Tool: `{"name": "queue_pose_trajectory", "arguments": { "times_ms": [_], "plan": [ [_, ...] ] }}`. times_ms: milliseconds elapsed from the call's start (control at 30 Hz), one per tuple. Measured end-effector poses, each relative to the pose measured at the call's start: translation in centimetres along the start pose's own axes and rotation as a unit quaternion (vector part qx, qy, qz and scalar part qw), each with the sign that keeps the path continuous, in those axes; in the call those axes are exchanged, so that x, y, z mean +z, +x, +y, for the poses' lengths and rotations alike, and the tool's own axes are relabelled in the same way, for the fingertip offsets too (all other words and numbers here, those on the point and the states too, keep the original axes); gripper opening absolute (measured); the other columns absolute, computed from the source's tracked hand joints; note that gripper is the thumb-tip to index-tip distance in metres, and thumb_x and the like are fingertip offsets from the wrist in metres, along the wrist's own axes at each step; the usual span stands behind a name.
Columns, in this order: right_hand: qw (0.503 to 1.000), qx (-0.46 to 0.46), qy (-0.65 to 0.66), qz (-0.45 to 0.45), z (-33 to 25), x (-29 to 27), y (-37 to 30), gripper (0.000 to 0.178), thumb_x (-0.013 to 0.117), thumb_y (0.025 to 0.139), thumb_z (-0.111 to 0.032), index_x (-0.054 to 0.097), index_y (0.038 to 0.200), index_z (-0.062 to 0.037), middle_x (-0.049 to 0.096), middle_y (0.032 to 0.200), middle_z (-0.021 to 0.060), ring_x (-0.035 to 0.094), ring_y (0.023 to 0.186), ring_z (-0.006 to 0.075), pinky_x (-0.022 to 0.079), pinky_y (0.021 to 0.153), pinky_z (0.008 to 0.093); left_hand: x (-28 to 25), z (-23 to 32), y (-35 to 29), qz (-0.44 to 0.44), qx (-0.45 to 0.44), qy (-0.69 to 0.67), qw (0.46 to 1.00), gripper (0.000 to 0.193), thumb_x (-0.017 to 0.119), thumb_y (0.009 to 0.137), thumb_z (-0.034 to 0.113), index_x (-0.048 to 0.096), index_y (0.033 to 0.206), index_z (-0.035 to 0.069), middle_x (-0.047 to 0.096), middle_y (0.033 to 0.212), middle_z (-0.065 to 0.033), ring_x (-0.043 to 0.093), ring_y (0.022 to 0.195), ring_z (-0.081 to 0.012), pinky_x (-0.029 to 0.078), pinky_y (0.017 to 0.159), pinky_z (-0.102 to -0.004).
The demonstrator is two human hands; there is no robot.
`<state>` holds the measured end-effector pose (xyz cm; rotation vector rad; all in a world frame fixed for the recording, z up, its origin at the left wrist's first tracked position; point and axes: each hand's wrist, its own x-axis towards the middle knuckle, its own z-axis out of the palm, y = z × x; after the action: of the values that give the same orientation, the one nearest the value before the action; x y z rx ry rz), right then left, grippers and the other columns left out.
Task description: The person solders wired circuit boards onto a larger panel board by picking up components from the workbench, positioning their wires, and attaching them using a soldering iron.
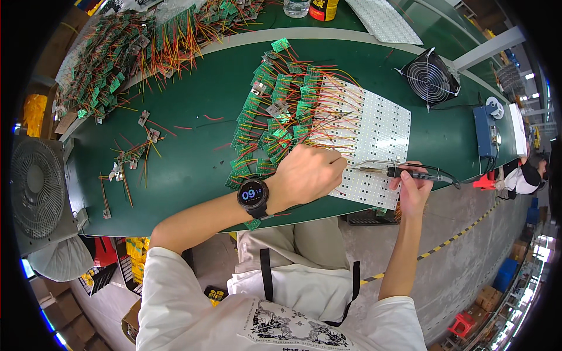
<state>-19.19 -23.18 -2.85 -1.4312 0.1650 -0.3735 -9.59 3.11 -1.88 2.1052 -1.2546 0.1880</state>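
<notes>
My right hand [413,188] grips a soldering iron [418,174] with a black handle and a thin metal tube alongside; its tip points left, low over a white perforated panel [383,131]. Close to that tip is my left hand [310,174], its fingers closed in a pinch over the panel's left part; whatever they hold is hidden. Green circuit boards [281,88] with red and yellow wires lie in rows left of the panel, several wires reaching onto its surface. Some boards sit partly under my left hand and wrist.
A big heap of wired boards [102,70] fills the back left. Loose small parts [133,155] lie left of centre. At the back right stand a small black fan [430,79] and a blue box-shaped unit [485,131]. A large fan [38,187] stands beyond the table's left end.
</notes>
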Motion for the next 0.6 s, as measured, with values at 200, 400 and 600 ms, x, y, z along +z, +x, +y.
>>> {"name": "queue_pose_trajectory", "arguments": {
  "times_ms": [200,400,600],
  "plan": [
    [1.000,-0.006,-0.001,0.000,-0.07,0.29,0.01,0.018,0.065,0.082,0.000,0.059,0.098,0.0060,0.063,0.082,0.0125,0.060,0.055,0.0209,0.048,0.049,0.0305,-0.20,0.04,-0.09,-0.009,0.007,0.013,1.000,0.008,0.063,0.076,0.012,0.059,0.078,0.006,0.059,0.070,-0.0060,0.060,0.060,-0.0253,0.048,0.052,-0.0376],
    [1.000,-0.005,-0.011,-0.005,-0.13,0.35,-0.05,0.018,0.065,0.082,0.001,0.059,0.098,0.0063,0.063,0.081,0.0124,0.060,0.056,0.0205,0.048,0.050,0.0304,-0.10,0.01,-0.13,-0.013,0.003,0.013,1.000,0.008,0.063,0.076,0.012,0.059,0.078,0.006,0.059,0.070,-0.0062,0.060,0.060,-0.0257,0.048,0.052,-0.0378],
    [1.000,-0.009,-0.017,-0.006,-0.17,0.34,-0.02,0.018,0.065,0.082,0.000,0.060,0.098,0.0067,0.063,0.080,0.0126,0.060,0.055,0.0206,0.048,0.050,0.0303,-0.05,0.03,-0.08,-0.010,0.005,0.017,1.000,0.008,0.063,0.077,0.012,0.059,0.078,0.005,0.058,0.070,-0.0063,0.060,0.060,-0.0259,0.048,0.052,-0.0381]
  ]
}}
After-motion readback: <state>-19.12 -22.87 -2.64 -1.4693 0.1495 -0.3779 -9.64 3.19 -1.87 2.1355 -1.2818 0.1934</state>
